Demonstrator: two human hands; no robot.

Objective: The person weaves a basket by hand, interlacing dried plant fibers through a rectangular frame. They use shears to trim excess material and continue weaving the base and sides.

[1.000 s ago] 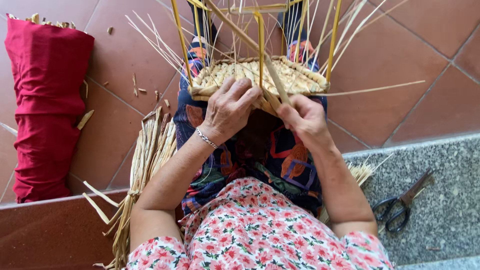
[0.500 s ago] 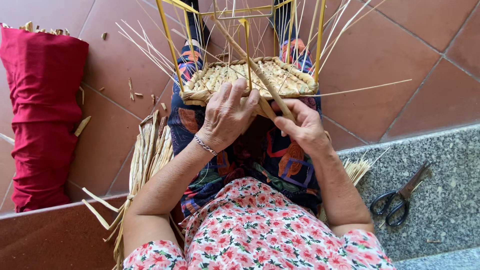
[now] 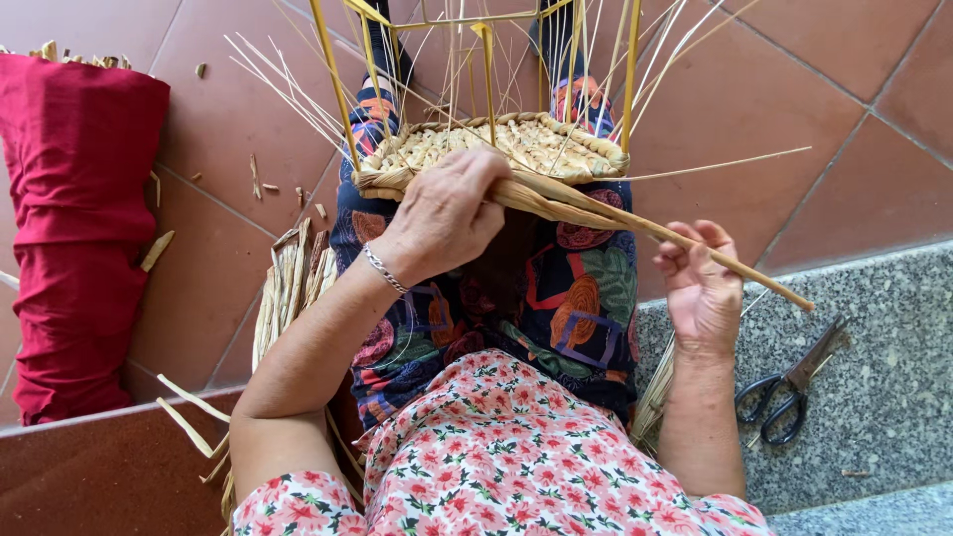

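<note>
Head view, looking straight down over the lap. The left hand (image 3: 447,213) reaches forward from a bent elbow, wrist with a thin bracelet, palm down, and presses on the near rim of the woven straw base (image 3: 496,149) that rests on the knees inside a yellow wire frame (image 3: 338,89). Its fingers (image 3: 491,169) curl closed over the thick end of a twisted straw strand (image 3: 635,223), right where that strand leaves the weave.

From there the strand runs slanting out to the right and down. The right hand (image 3: 703,288) sits lower and well out to the right, palm turned up, fingers (image 3: 685,238) loosely curled, half open; the strand crosses over the fingertips, touching them, its thin tip poking out beyond the hand.

Loose stalks fan up from the weave. Black-handled scissors (image 3: 789,392) lie on the grey stone step (image 3: 884,328), just right of the right forearm. A red cloth bundle (image 3: 69,228) lies on the tiled floor, far left.
</note>
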